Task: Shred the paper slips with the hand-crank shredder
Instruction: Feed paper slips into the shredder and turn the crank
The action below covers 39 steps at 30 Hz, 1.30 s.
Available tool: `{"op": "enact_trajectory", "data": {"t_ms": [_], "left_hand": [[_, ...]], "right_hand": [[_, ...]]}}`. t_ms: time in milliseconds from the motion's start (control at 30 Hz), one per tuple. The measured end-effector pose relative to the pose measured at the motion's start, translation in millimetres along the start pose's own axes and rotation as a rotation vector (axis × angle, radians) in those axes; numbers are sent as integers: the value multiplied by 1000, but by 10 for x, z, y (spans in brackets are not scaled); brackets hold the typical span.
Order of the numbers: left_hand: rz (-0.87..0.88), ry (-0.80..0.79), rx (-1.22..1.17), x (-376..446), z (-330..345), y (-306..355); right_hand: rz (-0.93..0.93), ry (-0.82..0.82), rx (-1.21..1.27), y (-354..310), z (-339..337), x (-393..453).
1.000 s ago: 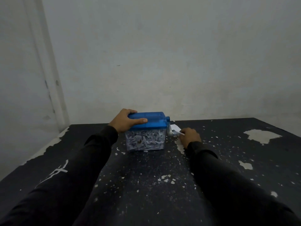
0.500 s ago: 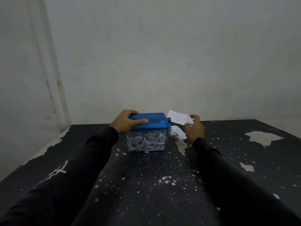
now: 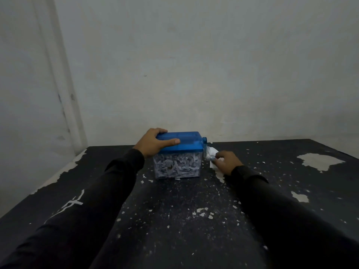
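Centre frame, left hand (image 3: pixel 153 143) clamps the shredder (image 3: pixel 177 154); right hand (image 3: pixel 226 162) pinches a paper slip (image 3: pixel 212 152). Feed it squarely.

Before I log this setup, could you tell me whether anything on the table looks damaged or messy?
Yes: the black table has its coating flaked off in pale patches, largest at far right, and white flecks lie scattered before the shredder.

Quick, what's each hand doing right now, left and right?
Left hand: grips the blue lid of the shredder, thumb on its front edge.
Right hand: fingers curled by the crank and paper slips; what it holds cannot be told.
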<state>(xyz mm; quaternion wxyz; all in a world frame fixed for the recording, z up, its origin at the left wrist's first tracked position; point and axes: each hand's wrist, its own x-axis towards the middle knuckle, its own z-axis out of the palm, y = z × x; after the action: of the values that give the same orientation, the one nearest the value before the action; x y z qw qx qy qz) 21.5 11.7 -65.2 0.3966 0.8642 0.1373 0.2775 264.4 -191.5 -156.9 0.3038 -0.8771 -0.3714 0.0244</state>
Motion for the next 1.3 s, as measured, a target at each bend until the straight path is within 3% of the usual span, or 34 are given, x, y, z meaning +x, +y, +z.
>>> {"op": "enact_trajectory", "data": {"t_ms": [133,367,700,867,967,1033,1133,1300], "left_hand": [[-12,6,-9,15,-1,-22],[-23,11,4,49,-21,-84],[-44,-19,30,28,-33,-36],[-120,-70,188,71,-96,60],[-117,-66,325,92,-173,180],[-23,-16,318,108,-162,298],[97,64,162,133,-56,557],[35,-100,-147,150,154,868]], "right_hand": [[99,185,28,58,22,140],[235,206,-98,4,114,262],[281,287,260,-66,46,185],[116,372,546,-262,-280,0],[70,326,751,-413,-535,-48],[11,297,822,-543,-695,-76],[-86,254,911,-787,-844,-114],[-204,23,988,-1182,-785,-195]]}}
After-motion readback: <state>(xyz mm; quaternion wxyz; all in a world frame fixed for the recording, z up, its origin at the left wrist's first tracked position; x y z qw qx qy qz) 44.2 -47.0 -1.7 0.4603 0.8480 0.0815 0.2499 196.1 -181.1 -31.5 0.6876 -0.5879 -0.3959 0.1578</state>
